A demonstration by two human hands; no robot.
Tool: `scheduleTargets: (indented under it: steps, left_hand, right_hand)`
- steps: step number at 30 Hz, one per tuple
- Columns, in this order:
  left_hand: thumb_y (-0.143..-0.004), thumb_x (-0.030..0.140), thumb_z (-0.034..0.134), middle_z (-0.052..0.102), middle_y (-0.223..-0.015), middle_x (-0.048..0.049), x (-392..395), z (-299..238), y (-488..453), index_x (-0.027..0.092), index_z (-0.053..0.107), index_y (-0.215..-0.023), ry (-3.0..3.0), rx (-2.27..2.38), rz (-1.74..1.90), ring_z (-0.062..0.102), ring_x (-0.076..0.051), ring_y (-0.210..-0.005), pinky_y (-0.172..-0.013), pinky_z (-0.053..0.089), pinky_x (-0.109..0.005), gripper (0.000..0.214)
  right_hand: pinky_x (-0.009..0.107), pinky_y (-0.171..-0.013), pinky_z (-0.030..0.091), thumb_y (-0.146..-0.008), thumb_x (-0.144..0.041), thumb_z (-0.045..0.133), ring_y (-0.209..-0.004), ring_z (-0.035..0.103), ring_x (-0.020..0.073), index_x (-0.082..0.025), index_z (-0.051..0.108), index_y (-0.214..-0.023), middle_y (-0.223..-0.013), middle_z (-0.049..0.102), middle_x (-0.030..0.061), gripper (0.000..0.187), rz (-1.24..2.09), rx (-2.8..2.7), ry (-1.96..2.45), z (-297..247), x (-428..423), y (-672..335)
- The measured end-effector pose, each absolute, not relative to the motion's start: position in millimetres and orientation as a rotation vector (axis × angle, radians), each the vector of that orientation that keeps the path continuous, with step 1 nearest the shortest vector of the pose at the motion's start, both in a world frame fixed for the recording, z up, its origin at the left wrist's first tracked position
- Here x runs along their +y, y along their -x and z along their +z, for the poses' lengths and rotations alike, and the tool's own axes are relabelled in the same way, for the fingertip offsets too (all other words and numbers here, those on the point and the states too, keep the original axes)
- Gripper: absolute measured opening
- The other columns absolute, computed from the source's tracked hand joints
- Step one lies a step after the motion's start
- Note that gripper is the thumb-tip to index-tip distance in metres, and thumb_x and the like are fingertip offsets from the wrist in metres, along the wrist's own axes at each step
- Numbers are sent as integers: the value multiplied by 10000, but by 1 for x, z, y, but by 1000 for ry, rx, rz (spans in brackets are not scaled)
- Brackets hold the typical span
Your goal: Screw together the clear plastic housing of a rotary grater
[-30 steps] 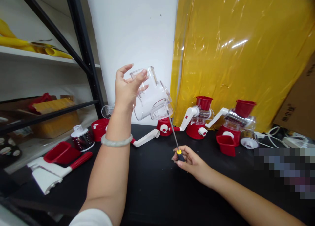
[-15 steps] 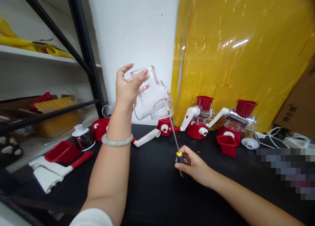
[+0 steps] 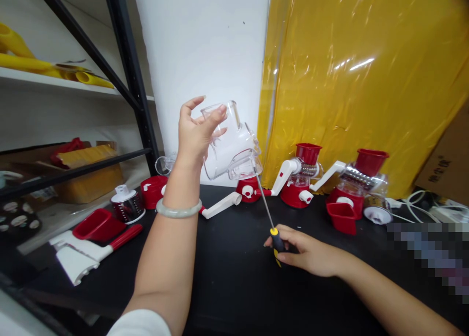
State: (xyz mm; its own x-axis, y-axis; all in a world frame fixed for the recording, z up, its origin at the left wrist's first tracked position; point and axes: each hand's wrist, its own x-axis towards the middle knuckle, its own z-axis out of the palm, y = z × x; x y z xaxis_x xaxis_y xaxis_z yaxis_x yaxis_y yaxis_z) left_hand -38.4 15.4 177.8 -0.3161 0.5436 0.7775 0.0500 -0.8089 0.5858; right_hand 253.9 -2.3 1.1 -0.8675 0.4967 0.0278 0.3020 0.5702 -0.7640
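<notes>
the left hand (image 3: pixel 196 136) grips the clear hollow plastic housing (image 3: pixel 230 143) by its rim, tilted above the black desk (image 3: pixel 234 282). the right hand (image 3: pixel 311 253) has its fingers round the handle of a dark-and-yellow, steel-shafted screwdriver (image 3: pixel 274 234), whose tip reaches the housing's lower ring; whether it meets a screw cannot be told. it seems best to brace the housing firmly and hold the shaft straight to that ring. beyond and below the housing lies a white plastic crank arm (image 3: pixel 222 206); the red hopper-topped grater (image 3: pixel 295 194) to its right could hinder wide swings.
</notes>
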Motion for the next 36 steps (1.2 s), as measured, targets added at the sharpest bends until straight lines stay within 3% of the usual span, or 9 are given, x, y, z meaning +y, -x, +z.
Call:
scheduleTargets:
  steps: [5, 12, 16, 19, 22, 26, 29, 32, 36]
  left_hand:
    - [-599, 500, 865, 687, -1027, -103, 15, 178, 34, 276, 413, -1226, -1573, 755, 2178, 670, -363, -1089, -825, 574, -489, 805]
    - [-621, 507, 855, 687, -1030, -104, 16, 177, 36, 276, 423, -1229, -1583, 753, 2199, 670, -349, -1093, -829, 578, -466, 781]
    - [-637, 492, 849, 686, -1015, -88, 15, 178, 39, 283, 430, -1225, -1571, 758, 2219, 678, -332, -1078, -831, 580, -456, 752]
    - [-636, 497, 846, 683, -1017, -90, 15, 178, 40, 284, 427, -1215, -1571, 769, 2219, 675, -335, -1083, -830, 580, -462, 747]
    - [-604, 508, 857, 681, -1017, -99, 14, 179, 39, 275, 418, -1203, -1564, 767, 2204, 673, -349, -1087, -822, 582, -474, 778]
    - [-587, 504, 864, 680, -1024, -95, 13, 179, 38, 279, 415, -1185, -1539, 752, 2199, 677, -349, -1083, -822, 584, -472, 781]
    - [-601, 483, 862, 681, -1025, -88, 13, 179, 39, 285, 418, -1186, -1531, 759, 2203, 679, -341, -1081, -821, 584, -462, 761]
    - [-621, 471, 855, 682, -1023, -86, 14, 179, 41, 290, 421, -1197, -1535, 773, 2211, 678, -337, -1085, -819, 585, -457, 744]
    - [-626, 501, 849, 677, -1036, -99, 17, 178, 44, 291, 424, -1225, -1576, 769, 2201, 663, -357, -1111, -821, 584, -484, 764]
  right_hand:
    - [263, -680, 438, -819, -362, 731, -750, 500, 129, -189, 639, -858, -891, 474, -8, 199, 1064, -2550, 677, -6, -3, -248]
    - [256, -581, 392, -678, -395, 849, -657, 441, 116, -191, 568, -735, -789, 427, -38, 351, 1038, -2388, 800, -20, -2, -240]
    - [237, -589, 430, -775, -304, 757, -686, 462, 99, -196, 605, -869, -895, 427, -21, 208, 1184, -2416, 716, -11, -2, -247]
    - [238, -619, 474, -793, -252, 717, -710, 503, 88, -200, 631, -993, -997, 458, 6, 223, 1302, -2405, 670, -6, -2, -250]
    - [248, -605, 506, -765, -273, 755, -635, 569, 94, -191, 593, -918, -800, 530, -36, 238, 1439, -2335, 752, -11, -1, -248]
    - [205, -436, 468, -672, -335, 850, -445, 552, 89, -224, 467, -836, -560, 519, -111, 431, 1487, -2230, 909, -26, -1, -240]
    - [196, -403, 486, -652, -363, 867, -471, 547, 62, -224, 503, -922, -827, 671, -34, 474, 1482, -2188, 843, -31, -2, -239]
    - [201, -498, 536, -723, -377, 822, -601, 585, 63, -229, 553, -1086, -1114, 668, 43, 475, 1524, -2241, 717, -26, -2, -244]
    - [235, -603, 546, -812, -364, 751, -648, 614, 94, -226, 564, -1193, -869, 659, -9, 447, 1623, -2306, 670, -20, 0, -252]
